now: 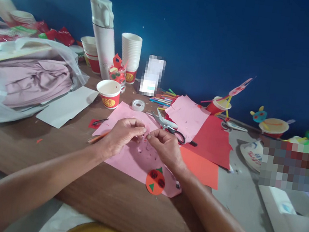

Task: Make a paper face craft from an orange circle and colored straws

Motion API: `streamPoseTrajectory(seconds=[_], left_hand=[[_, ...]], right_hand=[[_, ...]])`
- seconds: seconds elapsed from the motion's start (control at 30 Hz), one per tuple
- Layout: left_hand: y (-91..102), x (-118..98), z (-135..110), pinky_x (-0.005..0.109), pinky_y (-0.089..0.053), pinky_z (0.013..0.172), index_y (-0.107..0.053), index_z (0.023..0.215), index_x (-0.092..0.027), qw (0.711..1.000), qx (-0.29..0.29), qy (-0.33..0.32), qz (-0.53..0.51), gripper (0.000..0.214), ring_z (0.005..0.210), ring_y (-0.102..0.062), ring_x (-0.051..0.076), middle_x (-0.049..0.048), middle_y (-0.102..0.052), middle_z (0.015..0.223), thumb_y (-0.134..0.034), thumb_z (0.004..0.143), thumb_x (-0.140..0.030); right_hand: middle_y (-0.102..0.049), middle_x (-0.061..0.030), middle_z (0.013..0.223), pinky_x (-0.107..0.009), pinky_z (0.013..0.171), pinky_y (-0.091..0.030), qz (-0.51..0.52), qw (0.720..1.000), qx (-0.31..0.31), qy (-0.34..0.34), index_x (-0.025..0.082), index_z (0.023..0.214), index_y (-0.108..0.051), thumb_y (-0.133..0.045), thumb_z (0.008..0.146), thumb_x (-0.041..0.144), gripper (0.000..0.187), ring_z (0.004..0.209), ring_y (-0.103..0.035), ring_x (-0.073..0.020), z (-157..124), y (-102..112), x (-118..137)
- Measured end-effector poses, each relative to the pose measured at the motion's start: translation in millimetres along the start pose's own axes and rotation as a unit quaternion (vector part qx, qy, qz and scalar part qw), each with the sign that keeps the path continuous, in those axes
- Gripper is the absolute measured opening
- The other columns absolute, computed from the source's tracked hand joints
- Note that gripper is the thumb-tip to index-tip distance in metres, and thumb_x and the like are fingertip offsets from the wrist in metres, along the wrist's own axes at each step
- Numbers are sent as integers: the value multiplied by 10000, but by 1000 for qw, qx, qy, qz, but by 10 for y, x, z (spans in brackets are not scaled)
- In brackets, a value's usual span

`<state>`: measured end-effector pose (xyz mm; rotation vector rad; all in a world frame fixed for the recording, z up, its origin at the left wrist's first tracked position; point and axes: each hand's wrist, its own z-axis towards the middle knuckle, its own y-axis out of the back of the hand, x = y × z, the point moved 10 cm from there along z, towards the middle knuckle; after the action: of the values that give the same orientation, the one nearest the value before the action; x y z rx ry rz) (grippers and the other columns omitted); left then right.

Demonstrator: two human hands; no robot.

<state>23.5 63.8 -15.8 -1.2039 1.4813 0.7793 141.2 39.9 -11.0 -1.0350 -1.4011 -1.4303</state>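
Over a pink paper sheet (133,159), my left hand (124,134) and my right hand (165,146) come close together, each with thumb and finger pinched. Whatever lies between the fingertips is too small to make out. Small dark and pink scraps are scattered on the sheet below them. Nearer to me, an orange-red paper disc (149,187) with green triangles and two dark oval patches rests at the sheet's edge. Just beyond my right hand lie scissors (167,125) with black handles. A pencil (97,138) sits beside my left wrist.
At the back stand a red-and-white paper cup (108,93), a cup stack (130,54), a tall white flask (103,42) and a tape roll (138,105). Coloured pens (162,101) and red paper (214,144) lie right; a plastic bag (32,78) fills the left.
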Motion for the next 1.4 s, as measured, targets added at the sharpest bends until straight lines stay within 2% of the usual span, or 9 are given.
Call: streamPoseTrajectory(seconds=[0.3,0.4,0.53,0.63,0.73,0.9,1.23,1.33,1.4], left_hand=[[9,5,-16,212,-426,549,-569,649,-144,1000,-13,9,15,69,541,-530,93,-16,-558,561,-615,659,-194],[83,-19,2,190,-394,493,-587,656,-150,999,-33,-3,23,117,540,-529,91,-16,-565,560,-641,665,-253],[183,-93,21,170,-343,437,-607,652,-153,997,-50,-42,39,122,552,-527,87,-10,-574,576,-636,682,-267],[222,-71,38,167,-317,416,-617,671,-159,997,-53,-41,43,127,564,-534,90,-7,-579,586,-635,691,-283],[225,-36,51,167,-282,392,-633,706,-167,997,-51,-34,51,140,567,-535,96,-5,-573,582,-637,698,-307],[206,-67,32,174,-283,392,-640,687,-168,997,-50,-36,37,116,551,-527,91,0,-578,581,-632,696,-283],[219,-128,-15,205,-195,363,-623,640,-182,997,-60,-30,35,118,451,-457,83,14,-588,555,-634,680,-291],[219,-173,-33,205,-253,392,-608,608,-178,997,-66,-40,13,102,458,-457,78,5,-578,538,-620,684,-246],[218,-212,-33,208,-326,445,-604,595,-173,996,-63,-56,1,99,489,-479,83,-1,-575,536,-615,684,-216]], right_hand=[[-531,39,572,-201,486,-349,-4,1000,10,-3,166,661,-559,-577,768,312,182,505,-455,-81,1,-33,-32],[-562,27,621,-209,528,-376,-17,999,16,28,165,718,-601,-561,782,352,202,553,-488,-92,63,122,89],[-612,18,650,-223,552,-366,-202,977,-34,60,194,790,-647,-501,818,364,226,581,-525,-108,162,599,238],[-661,5,710,-250,564,-347,-414,909,-47,11,252,857,-672,-507,796,368,210,658,-573,-156,217,810,133],[-687,-11,839,-265,562,-339,-525,851,-12,-20,292,928,-652,-521,766,430,251,747,-604,-207,242,762,-20],[-672,-50,901,-284,565,-349,-589,808,11,-23,276,1044,-596,-461,777,456,349,796,-613,-240,222,633,-48],[-671,-120,834,-363,651,-381,-639,768,9,-42,207,1040,-610,-478,744,421,389,775,-621,-305,167,526,-12],[-678,-117,823,-372,659,-386,-630,775,5,-47,208,998,-630,-483,741,407,357,769,-624,-310,163,565,39],[-680,-94,803,-370,649,-390,-599,799,-8,-53,229,978,-636,-487,742,398,326,759,-623,-306,140,642,115]])
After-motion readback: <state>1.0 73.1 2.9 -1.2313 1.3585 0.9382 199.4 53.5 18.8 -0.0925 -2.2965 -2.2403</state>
